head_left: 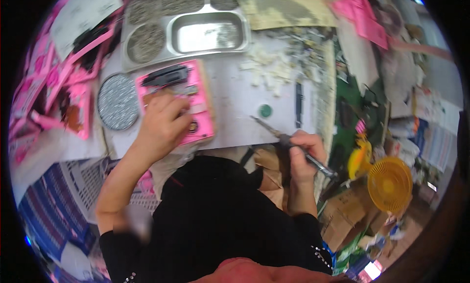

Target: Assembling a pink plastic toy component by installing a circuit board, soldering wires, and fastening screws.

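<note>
A bright pink plastic case [203, 94] lies open on the white worktable, with a black part [166, 76] across its far end and a small round part near its front corner. Bent over the case's left side is my left hand [166, 115]. Its fingers are curled into the case, and their tips are too blurred to show what they pinch. My right hand [306, 153] is wrapped around a slim, dark screwdriver-like tool [285, 138]. The tool's thin metal tip points far left, a little short of a small green disc [265, 110], not touching it.
A steel compartment tray [171, 30] holding small metal parts stands at the back, beside a round dish of silver bits [117, 101]. White pieces [269, 70] lie to its right, near a dark pen-like tool [299, 104]. Pink frames [73, 82] pile up left; an orange basket [390, 184] is at right.
</note>
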Motion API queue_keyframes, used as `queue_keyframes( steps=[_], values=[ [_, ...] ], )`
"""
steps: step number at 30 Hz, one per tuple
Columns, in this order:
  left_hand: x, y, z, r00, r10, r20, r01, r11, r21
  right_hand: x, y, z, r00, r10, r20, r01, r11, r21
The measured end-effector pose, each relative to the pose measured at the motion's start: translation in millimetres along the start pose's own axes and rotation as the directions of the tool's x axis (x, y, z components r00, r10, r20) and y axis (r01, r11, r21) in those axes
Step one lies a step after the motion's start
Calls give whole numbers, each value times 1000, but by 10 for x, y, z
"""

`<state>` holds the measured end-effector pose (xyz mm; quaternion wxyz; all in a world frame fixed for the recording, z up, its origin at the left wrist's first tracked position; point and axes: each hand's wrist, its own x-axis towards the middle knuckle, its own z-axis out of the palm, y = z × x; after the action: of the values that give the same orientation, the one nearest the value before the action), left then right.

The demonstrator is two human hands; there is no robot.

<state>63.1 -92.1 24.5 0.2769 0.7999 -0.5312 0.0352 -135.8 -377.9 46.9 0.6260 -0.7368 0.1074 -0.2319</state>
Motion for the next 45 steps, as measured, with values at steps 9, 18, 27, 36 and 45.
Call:
queue_keyframes(
  steps=[9, 18, 27, 36, 45],
  values=[
    [-50, 15, 48, 998, -69, 11, 69, 996, -52, 412, 90, 704, 872, -221, 437, 282, 956, -78],
    [-42, -1, 64, 998, -65, 25, 66, 997, -51, 450, 110, 784, 856, -225, 466, 284, 957, -60],
    [-55, -13, 55, 998, -51, 25, 52, 998, -41, 494, 69, 832, 852, -209, 480, 285, 955, -89],
    [-41, -5, 66, 999, -41, 22, 42, 998, -40, 447, 80, 783, 897, -71, 436, 146, 979, -142],
    [-98, -28, 59, 999, -40, 28, 40, 999, -20, 307, -89, 310, 980, 24, 199, -10, 998, -67]
  ],
)
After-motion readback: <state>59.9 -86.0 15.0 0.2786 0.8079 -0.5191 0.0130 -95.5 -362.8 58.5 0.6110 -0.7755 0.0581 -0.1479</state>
